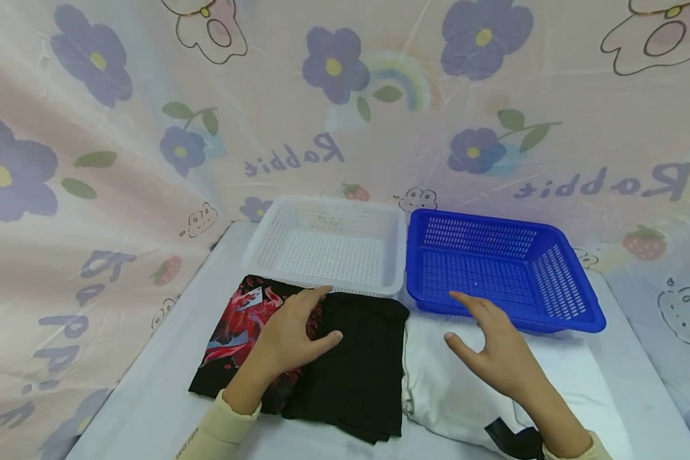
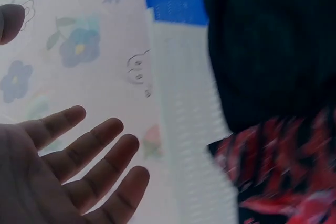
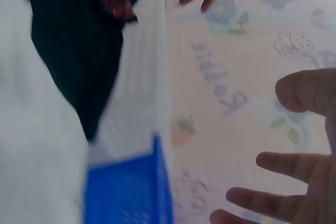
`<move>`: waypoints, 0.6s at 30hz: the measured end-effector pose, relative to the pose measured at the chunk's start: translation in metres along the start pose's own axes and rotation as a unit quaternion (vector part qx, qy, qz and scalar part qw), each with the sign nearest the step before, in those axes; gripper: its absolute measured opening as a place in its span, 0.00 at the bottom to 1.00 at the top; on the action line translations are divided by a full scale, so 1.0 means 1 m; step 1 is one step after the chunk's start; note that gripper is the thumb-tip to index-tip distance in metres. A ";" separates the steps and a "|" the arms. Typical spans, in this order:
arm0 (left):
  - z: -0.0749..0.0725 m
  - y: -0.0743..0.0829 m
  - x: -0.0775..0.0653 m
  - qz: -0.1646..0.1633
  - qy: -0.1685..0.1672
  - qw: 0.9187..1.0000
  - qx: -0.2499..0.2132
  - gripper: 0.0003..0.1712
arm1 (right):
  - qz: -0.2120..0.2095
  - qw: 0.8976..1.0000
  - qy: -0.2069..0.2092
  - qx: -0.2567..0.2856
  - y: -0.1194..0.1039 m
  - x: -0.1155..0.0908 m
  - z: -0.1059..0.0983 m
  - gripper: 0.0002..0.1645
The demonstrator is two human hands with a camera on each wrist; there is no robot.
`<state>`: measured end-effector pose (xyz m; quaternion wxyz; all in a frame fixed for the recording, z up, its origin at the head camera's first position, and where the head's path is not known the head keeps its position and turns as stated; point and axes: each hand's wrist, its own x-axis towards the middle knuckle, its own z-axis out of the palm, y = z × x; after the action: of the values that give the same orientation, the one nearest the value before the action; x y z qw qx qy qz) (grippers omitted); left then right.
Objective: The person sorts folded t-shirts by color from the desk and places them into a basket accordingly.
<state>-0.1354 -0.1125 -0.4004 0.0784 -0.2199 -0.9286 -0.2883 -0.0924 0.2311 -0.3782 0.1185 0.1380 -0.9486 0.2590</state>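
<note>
My left hand (image 1: 296, 332) hovers over the folded dark cloth, fingers extended and thumb apart, holding nothing. Under it lie a black garment with a red and blue print (image 1: 238, 329) and a plain black folded garment (image 1: 356, 364), side by side. A small white tag (image 1: 252, 298) sits on the printed one. My right hand (image 1: 497, 351), also spread and holding nothing, is above a white folded garment (image 1: 448, 390) with a black patch (image 1: 517, 441) near its front edge. In the left wrist view, the fingers (image 2: 100, 150) are spread apart; the right wrist view shows spread fingers (image 3: 278, 163) too.
Behind the dark clothes stands a white perforated basket (image 1: 330, 255). Beside it, a blue perforated basket (image 1: 466, 268) stands behind the white garment. All lie on a white-covered table (image 1: 149, 396). A printed curtain (image 1: 391, 147) hangs around the back and sides.
</note>
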 end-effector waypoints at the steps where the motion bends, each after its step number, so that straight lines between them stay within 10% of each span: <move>1: 0.004 0.000 -0.003 -0.012 -0.009 1.000 -0.016 0.44 | 0.004 1.000 -0.004 0.011 -0.002 -0.002 0.006 0.38; 18: 0.048 -0.017 -0.020 -0.127 -0.108 0.979 -0.119 0.46 | 0.102 0.970 -0.105 0.196 -0.019 -0.008 0.090 0.33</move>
<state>-0.1263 -0.1054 -0.4536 -0.0865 -0.1374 -0.9109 -0.3792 -0.0923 0.1694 -0.4473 -0.0379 0.0872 -0.8957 0.4343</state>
